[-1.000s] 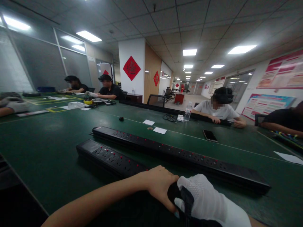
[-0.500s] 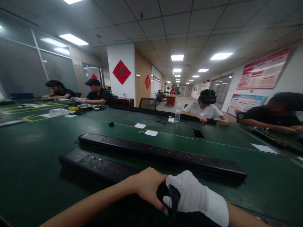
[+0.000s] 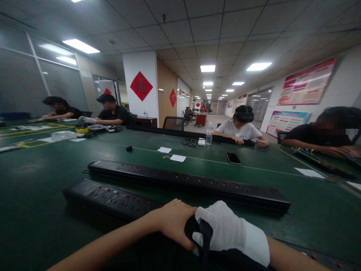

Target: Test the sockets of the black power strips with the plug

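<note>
Low at the front, my bare left hand (image 3: 178, 223) curls around a rounded black piece (image 3: 191, 228). Against it presses my right hand (image 3: 218, 227) in a white dotted glove, its thumb and fingers closed on the same piece. A dark cable-like part (image 3: 207, 235) runs down from between the hands; its exact kind is hard to make out. Beyond my left arm lies a black power strip (image 3: 113, 197) with red lights, partly covered by that arm. Farther off a longer power strip (image 3: 186, 184) stretches across the green table.
Two paper slips (image 3: 177, 158), a phone (image 3: 233, 158) and a small black part (image 3: 129, 149) lie past the strips. A water bottle (image 3: 209, 133) stands farther back beside a coiled cable (image 3: 189, 142). Several people sit around the green table (image 3: 36, 173).
The view has turned slightly right, so the surroundings sit a little farther left. Both hands keep their grip on the black piece with hardly any movement.
</note>
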The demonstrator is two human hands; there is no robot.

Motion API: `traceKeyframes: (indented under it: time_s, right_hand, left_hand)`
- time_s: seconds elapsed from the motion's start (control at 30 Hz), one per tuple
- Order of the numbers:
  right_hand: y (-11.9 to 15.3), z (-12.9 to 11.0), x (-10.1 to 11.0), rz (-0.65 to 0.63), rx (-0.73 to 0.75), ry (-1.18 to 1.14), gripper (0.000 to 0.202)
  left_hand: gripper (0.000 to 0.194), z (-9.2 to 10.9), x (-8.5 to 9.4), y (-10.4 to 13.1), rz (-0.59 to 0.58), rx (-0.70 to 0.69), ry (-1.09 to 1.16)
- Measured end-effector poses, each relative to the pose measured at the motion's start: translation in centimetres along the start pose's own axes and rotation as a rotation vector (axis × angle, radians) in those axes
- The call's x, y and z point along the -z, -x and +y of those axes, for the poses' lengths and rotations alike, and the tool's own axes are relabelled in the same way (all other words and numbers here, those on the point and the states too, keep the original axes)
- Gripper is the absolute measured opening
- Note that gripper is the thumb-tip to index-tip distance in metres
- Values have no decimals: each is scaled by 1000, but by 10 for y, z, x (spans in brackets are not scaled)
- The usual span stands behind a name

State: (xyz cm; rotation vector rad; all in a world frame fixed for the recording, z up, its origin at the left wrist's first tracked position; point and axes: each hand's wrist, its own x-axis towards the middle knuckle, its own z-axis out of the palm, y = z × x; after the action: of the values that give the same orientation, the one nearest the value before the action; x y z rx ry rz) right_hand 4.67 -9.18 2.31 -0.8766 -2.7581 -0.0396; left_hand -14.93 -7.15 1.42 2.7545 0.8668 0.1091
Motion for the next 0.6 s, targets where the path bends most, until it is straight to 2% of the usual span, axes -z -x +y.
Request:
traceKeyframes:
  time_s: [0.3,0.47,0.6]
  right_hand:
    - [-7,5,-1,-72,64,5,34]
    - [-6,1,4,-113,25,-56,31]
    - [-3,2,5,-120,-25,-42,27]
  left_hand:
    - [58,2,2,-1,-17,10,-14]
    - [63,1,3,-2,-15,-22,-5]
    - [65,-4,-5,-9,2,-19,16]
